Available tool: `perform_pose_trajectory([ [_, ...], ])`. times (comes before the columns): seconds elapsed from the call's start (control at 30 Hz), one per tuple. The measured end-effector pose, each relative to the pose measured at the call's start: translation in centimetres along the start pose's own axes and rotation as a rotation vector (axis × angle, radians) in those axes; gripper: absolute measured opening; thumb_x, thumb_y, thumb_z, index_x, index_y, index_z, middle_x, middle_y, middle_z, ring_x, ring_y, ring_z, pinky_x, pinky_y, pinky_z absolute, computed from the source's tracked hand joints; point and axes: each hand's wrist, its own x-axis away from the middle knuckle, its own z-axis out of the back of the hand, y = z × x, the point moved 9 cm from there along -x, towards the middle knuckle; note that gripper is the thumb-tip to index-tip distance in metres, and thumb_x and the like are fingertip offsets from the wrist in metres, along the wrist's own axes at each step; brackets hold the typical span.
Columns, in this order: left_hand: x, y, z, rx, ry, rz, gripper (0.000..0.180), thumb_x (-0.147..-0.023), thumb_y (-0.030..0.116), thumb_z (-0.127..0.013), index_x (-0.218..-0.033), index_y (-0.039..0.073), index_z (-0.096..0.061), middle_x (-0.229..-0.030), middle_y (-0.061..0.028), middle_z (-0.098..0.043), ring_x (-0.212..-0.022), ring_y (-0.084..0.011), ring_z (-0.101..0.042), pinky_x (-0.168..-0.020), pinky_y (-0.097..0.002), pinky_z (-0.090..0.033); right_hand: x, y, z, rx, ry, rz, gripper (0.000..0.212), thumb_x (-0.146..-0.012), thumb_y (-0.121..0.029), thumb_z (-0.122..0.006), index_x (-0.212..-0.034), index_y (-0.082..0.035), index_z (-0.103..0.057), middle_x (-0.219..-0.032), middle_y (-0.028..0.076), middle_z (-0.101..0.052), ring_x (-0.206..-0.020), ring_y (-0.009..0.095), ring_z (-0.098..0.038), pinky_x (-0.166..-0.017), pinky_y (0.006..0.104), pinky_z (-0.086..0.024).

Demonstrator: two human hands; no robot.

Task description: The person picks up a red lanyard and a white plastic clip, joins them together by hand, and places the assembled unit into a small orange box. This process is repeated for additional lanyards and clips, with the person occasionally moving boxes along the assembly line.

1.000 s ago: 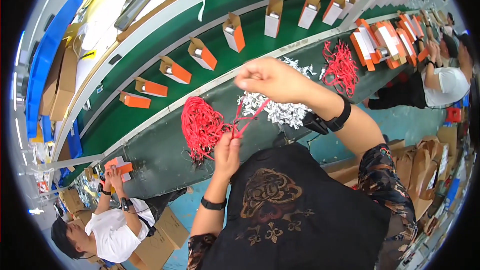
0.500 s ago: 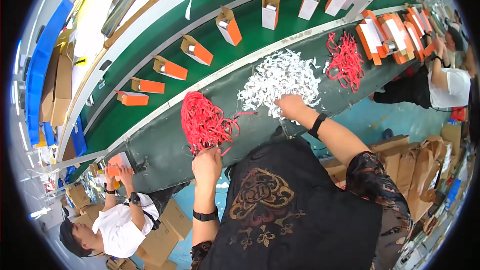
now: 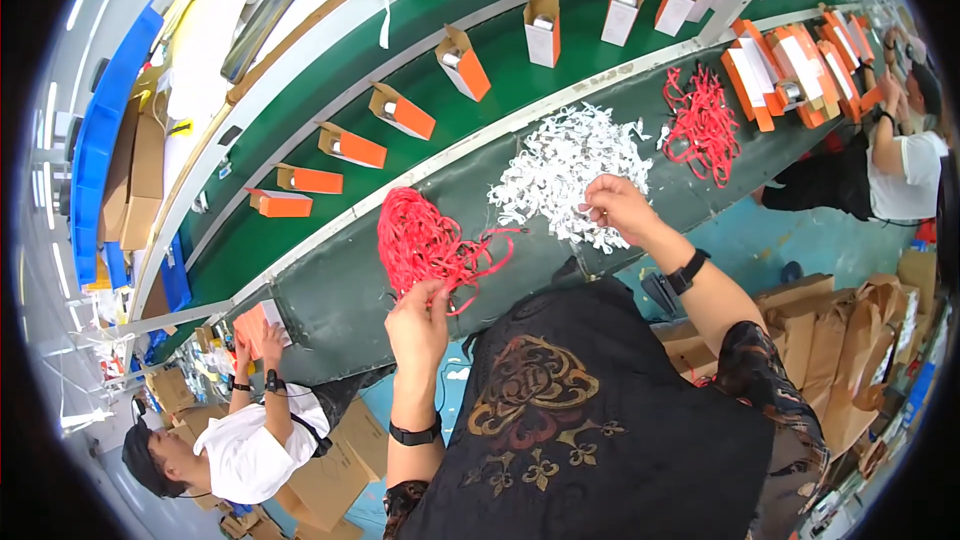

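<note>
- In the head view, a long, dark green, flat work surface (image 3: 325,285) runs slantwise in front of the person.
- A messy heap of thin, flat red straps (image 3: 412,240) lies on its left half, stretching from by the far edge toward the near edge. One strap pokes out to the right and has a dark tip.
- The left hand (image 3: 418,328) is at the heap's near side, touching it. Its thumb and first finger are close together; I cannot tell if they pinch a strap.
- A big heap of small, curly white bits (image 3: 565,165) sits at the middle of the surface, between both edges.
- The right hand (image 3: 620,210) is at that heap's near right side. Its fingertips are bent close together; I cannot tell if they hold a bit.
- A smaller heap of red straps (image 3: 702,130) lies nearer the right end.
- Orange and white card boxes (image 3: 800,70) crowd that end.
- Past the far edge, tall orange, white and brown card boxes (image 3: 408,118) stand in a row on a smooth green belt (image 3: 400,162).
</note>
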Motion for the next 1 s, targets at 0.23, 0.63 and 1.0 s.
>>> perform_pose_trajectory([
  [0.23,-1.2,6.4,2.4,0.043,-0.110,-0.271,0.011,-0.082,0.007,-0.072,-0.091,0.003,-0.073,-0.079,-0.0133,-0.071,-0.070,-0.0248,-0.069,-0.066,-0.0320,-0.053,2.8,-7.3,-9.8,0.105,-0.163,0.343,0.021,-0.093,-0.006,-0.058,-0.111,-0.003,-0.067,-0.088,0.004,-0.068,-0.073,0.006,-0.058,-0.061,0.0225,-0.048],
  [0.63,-2.9,4.6,3.0,0.467,-0.167,-0.023,0.012,-0.088,0.003,-0.069,-0.098,-0.002,-0.072,-0.082,-0.0040,-0.070,-0.074,-0.0069,-0.061,-0.068,-0.0226,-0.050,8.7,-7.7,-19.8,0.414,-0.595,0.388,0.013,-0.087,-0.012,-0.073,-0.091,-0.001,-0.067,-0.076,0.001,-0.066,-0.070,0.004,-0.060,-0.062,0.0238,-0.048],
  [1.0,0.4,4.9,-8.6,1.605,-0.444,0.185,0.029,-0.102,0.027,-0.052,-0.114,0.002,-0.062,-0.087,-0.0053,-0.069,-0.058,-0.0060,-0.047,-0.055,-0.0207,-0.040,10.8,-11.1,-18.9,-0.046,-0.504,0.366,0.011,-0.088,0.000,-0.068,-0.087,0.000,-0.057,-0.084,0.007,-0.068,-0.072,0.010,-0.066,-0.064,0.0248,-0.053],
])
